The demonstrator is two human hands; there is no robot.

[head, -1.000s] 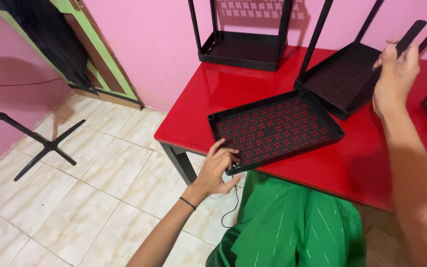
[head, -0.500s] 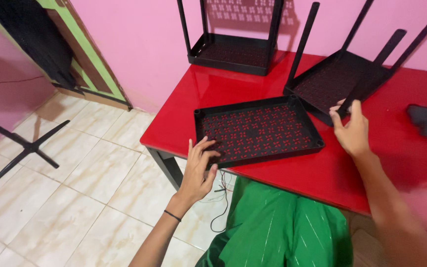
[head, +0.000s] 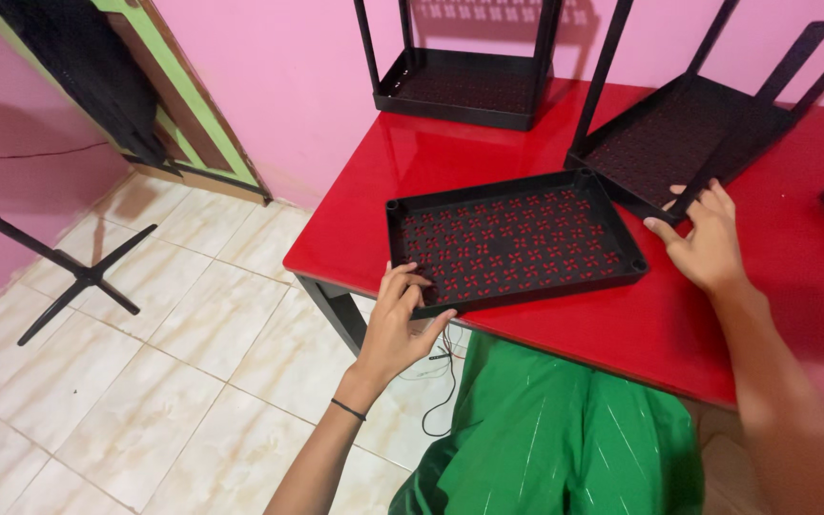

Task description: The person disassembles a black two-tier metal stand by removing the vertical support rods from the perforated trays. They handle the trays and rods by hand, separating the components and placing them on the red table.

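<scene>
- The black perforated tray point(head: 515, 240) lies flat on the red bench point(head: 450, 157), close to the near edge, its long axis running left to right across the view with the right end swung a little farther away.
- Its near left corner juts slightly past the bench edge, and that is where the left hand point(head: 402, 324) sits, so the tray lies up and to the right of that hand.
- The left fingers point(head: 401, 279) are loosely spread: the fingertips rest on the rim and just inside the tray, while the thumb comes up against the front wall from below, a light pinch on the corner.
- The left forearm rises from below the bench edge, wrist bent back, a thin dark band round it.
- The right hand point(head: 708, 246) hovers just beside the tray's right end, palm down and turned leftward; whether it touches the tray I cannot tell.
- The right fingers point(head: 665, 229) are open and slightly fanned; the upper ones meet a black leg point(head: 731, 164) of the tilted rack point(head: 679, 143) behind the tray.
- A second rack point(head: 460, 81) stands upright at the far edge against the pink wall point(head: 288, 76).
- A green garment point(head: 555, 429) covers the lap below, above the tiled floor point(head: 145, 381).
</scene>
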